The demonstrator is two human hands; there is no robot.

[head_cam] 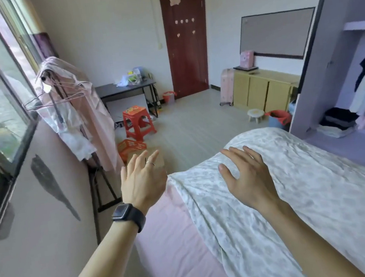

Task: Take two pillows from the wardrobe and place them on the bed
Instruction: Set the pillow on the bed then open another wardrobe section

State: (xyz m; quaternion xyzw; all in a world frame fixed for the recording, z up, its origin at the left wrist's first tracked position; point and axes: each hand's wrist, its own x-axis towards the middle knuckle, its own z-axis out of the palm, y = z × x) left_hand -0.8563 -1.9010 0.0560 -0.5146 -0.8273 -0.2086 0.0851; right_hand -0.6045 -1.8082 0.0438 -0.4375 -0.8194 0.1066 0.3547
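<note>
While fingers (236, 154) spread, both hands hold nothing.

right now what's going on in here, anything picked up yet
Nothing is picked up yet. A person stands at the bed with both hands out in front, open and empty: the left hand, with a watch on its wrist, and the right hand over the white floral cover. No pillow shows on the bed. The open wardrobe is off to the right, with hanging clothes and folded stacks visible, but no pillow can be made out.
</note>
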